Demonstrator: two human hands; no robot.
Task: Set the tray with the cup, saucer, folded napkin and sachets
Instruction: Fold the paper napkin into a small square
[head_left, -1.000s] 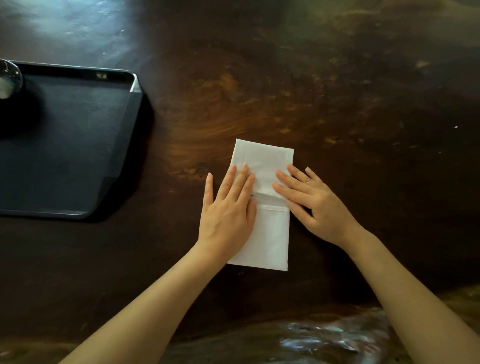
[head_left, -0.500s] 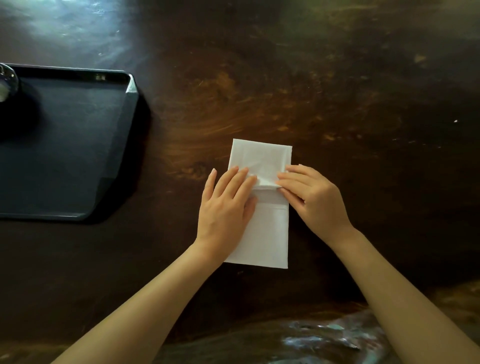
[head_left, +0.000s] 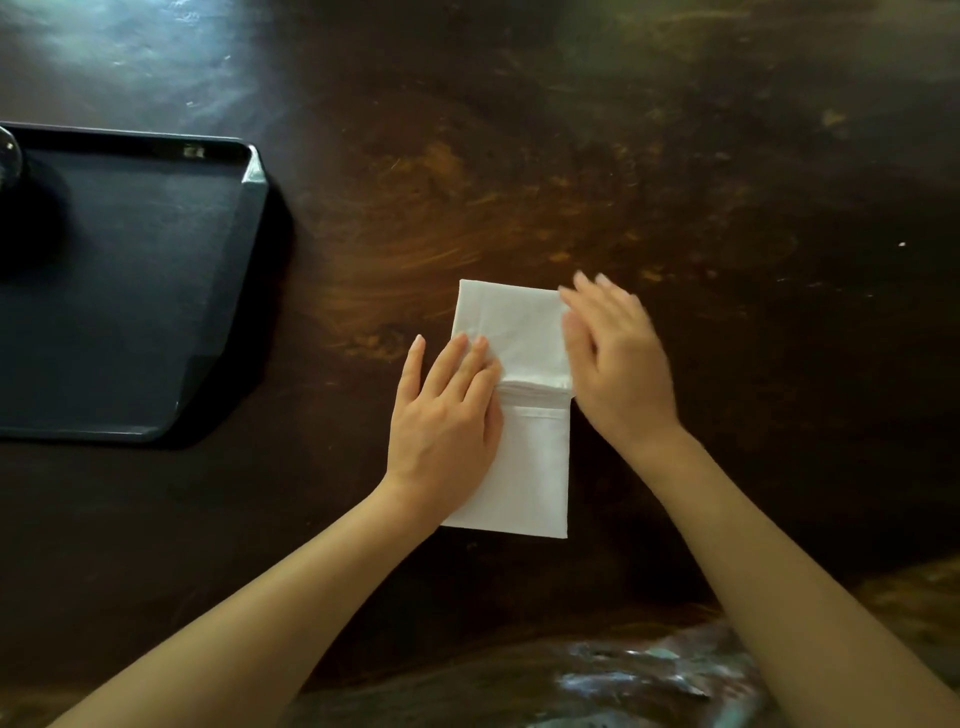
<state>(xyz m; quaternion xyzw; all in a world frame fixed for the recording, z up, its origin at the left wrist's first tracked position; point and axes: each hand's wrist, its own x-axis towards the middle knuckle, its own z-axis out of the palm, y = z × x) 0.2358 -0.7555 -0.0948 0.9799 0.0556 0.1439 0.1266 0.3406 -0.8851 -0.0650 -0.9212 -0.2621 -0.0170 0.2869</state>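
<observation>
A white folded napkin (head_left: 524, 457) lies lengthwise on the dark wooden table, with a fold line across its middle. My left hand (head_left: 447, 415) rests flat on its left side, fingers spread and pressing down. My right hand (head_left: 618, 364) is blurred at the napkin's right edge, fingers extended and apart, holding nothing. A black tray (head_left: 130, 291) lies at the left. At the tray's far left edge a rounded shiny object (head_left: 8, 156) is cut off by the frame. No saucer or sachets are in view.
The dark brown wooden table (head_left: 675, 182) stretches out beyond and to the right of the napkin. Patterned cloth (head_left: 597, 680) shows at the bottom edge, near my body.
My right hand has left the middle fold and swept forward and right along the napkin's edge, fingers opening. My left hand has stayed pressed on the napkin.
</observation>
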